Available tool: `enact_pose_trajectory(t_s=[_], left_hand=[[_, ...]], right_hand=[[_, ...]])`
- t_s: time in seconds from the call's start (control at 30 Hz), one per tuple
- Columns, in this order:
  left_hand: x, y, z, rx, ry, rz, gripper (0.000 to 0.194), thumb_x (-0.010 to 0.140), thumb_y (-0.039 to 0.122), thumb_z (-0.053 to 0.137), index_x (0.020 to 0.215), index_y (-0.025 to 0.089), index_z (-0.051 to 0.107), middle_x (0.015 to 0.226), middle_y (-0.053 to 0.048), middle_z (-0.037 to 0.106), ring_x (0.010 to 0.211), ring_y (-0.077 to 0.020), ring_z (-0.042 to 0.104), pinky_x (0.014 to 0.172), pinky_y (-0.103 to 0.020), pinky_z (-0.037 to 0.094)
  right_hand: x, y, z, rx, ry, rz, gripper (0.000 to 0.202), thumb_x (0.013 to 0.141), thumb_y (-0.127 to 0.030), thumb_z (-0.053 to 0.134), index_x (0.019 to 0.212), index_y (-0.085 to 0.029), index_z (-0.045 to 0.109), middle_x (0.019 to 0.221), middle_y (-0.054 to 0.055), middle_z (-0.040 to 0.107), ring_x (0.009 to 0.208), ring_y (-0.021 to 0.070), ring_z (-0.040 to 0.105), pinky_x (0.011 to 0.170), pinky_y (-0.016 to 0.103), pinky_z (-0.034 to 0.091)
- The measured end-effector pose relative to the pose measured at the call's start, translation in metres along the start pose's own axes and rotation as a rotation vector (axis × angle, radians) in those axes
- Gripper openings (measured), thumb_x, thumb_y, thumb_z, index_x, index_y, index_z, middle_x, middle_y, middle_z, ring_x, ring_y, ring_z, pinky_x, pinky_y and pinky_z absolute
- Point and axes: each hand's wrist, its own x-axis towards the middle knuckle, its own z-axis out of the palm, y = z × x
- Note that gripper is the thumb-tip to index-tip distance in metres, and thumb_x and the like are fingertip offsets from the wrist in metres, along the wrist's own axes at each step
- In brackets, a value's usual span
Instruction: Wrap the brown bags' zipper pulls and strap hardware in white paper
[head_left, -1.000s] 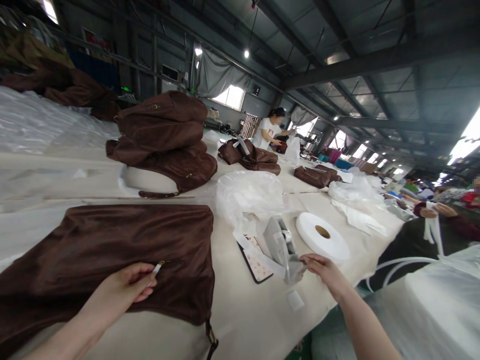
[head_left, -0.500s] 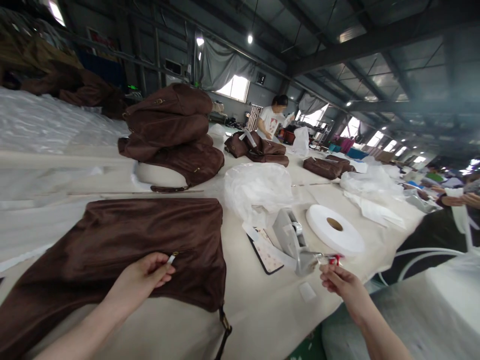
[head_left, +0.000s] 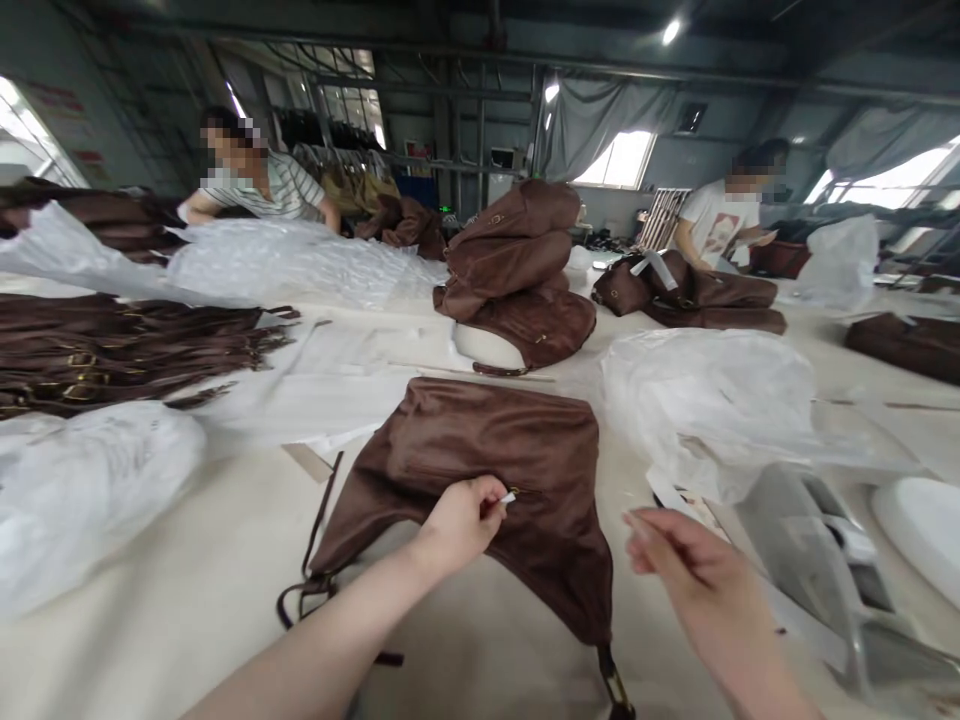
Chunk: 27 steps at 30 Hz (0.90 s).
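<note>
A dark brown leather bag (head_left: 525,430) lies flat on the pale table in front of me, its strap ends with metal buckles hanging at both lower corners. My left hand (head_left: 465,520) is over the bag, thumb and fingers pinching a small white tab (head_left: 508,498) at the zipper pull. To the right of the bag my right hand (head_left: 694,565) is raised, its fingertips pressed together. Whatever they hold, if anything, is too small to make out. Beside that hand stands a grey tape dispenser (head_left: 806,560), blurred, with a white roll (head_left: 926,525) at its right.
Behind the bag is a stack of brown bags (head_left: 517,270). Crumpled clear plastic (head_left: 712,390) lies at right, more plastic (head_left: 90,500) at left. Brown straps with buckles (head_left: 112,350) are piled at far left. Two people (head_left: 262,180) work across the table, one at left, one at right.
My right hand has moved left, away from the tape dispenser toward the bag. The view has turned left, bringing the straps and another person into sight. My left hand keeps its pinch.
</note>
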Motion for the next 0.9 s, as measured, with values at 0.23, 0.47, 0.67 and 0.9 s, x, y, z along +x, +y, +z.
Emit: enact_pose_trajectory(t_s=[0.23,0.47,0.67,0.9], left_hand=[[-0.001,0.006,-0.005,0.280,0.038,0.029,0.024,0.081,0.009,0.044,0.102,0.019,0.047,0.076,-0.001,0.066,0.070,-0.0173,0.064,0.064,-0.026,0.043],[-0.001,0.013,-0.002,0.475,-0.012,0.010,0.022,0.086,0.011,0.039,0.106,0.019,0.038,0.079,-0.003,0.066,0.071,-0.0209,0.066,0.064,-0.030,0.046],[-0.002,0.023,-0.002,0.574,-0.104,-0.014,0.019,0.089,0.011,0.036,0.106,0.017,0.043,0.081,-0.006,0.067,0.073,-0.0231,0.066,0.066,-0.033,0.049],[0.001,0.024,-0.012,0.364,-0.088,-0.075,0.019,0.085,0.013,0.040,0.088,0.019,0.058,0.078,-0.005,0.066,0.074,-0.0190,0.063,0.068,-0.028,0.046]], right_hand=[[0.044,-0.011,0.120,0.492,-0.385,0.228,0.029,0.073,-0.045,0.067,0.070,-0.016,0.062,0.055,-0.002,0.056,0.041,0.0061,0.043,0.038,0.019,0.028],[0.044,0.006,0.108,0.502,-0.476,0.340,0.025,0.074,-0.039,0.068,0.070,-0.015,0.062,0.055,-0.003,0.055,0.042,0.0049,0.043,0.038,0.017,0.028],[0.050,0.003,0.114,0.438,-0.517,0.384,0.022,0.073,-0.036,0.066,0.072,-0.015,0.063,0.055,-0.003,0.057,0.041,0.0058,0.046,0.036,0.018,0.029],[0.048,0.006,0.112,0.341,-0.581,0.347,0.022,0.076,-0.037,0.063,0.081,-0.016,0.067,0.063,-0.001,0.063,0.043,0.0062,0.049,0.038,0.018,0.034]])
